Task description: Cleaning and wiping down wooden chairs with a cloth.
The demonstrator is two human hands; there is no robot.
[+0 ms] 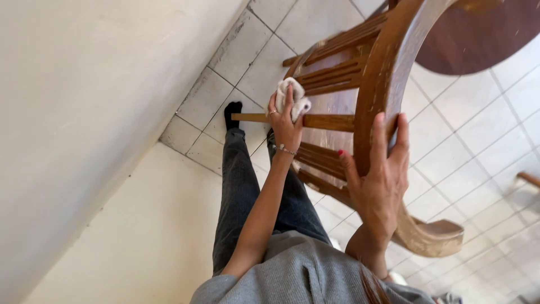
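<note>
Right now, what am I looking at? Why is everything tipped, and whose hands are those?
The picture comes from a small camera worn on a person's head, looking down at their own body, so the room seems tipped. You see their grey top, dark trousers and one foot in a black sock on the tiled floor. The two bare hands belong to that person. The left hand presses a whitish cloth against a wooden rail of a brown chair. The right hand grips the chair's curved wooden back, which looks worn and pale in spots. At the top right is part of a dark round table. A plain wall runs along the left side.
</note>
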